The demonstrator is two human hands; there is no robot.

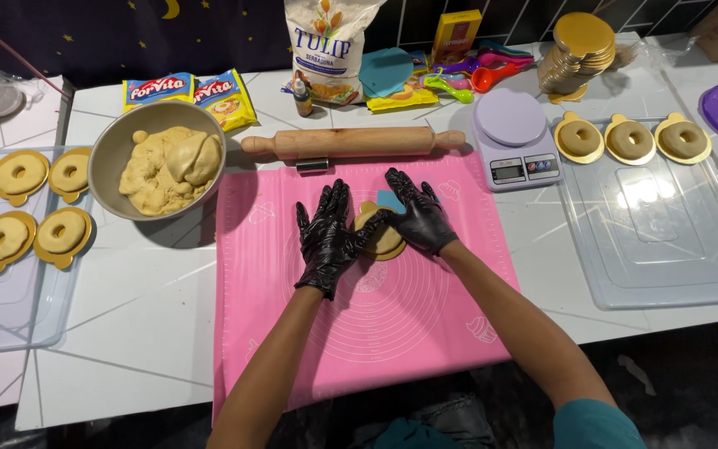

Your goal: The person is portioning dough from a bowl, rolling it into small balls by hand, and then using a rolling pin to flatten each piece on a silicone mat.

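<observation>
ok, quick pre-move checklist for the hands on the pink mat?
1. Left hand on the dough piece: ok, gloved fingers touch its left edge.
2. Right hand on the dough piece: ok, covers its right side.
3. Dough sits on a gold card base on the pink mat: ok.
4. Blue scraper position: cannot tell, mostly hidden behind the right hand.
5. Rolling pin out of the way: ok, lies across the mat's far edge.
6. Dough bowl within sight: ok, left of the mat.
</observation>
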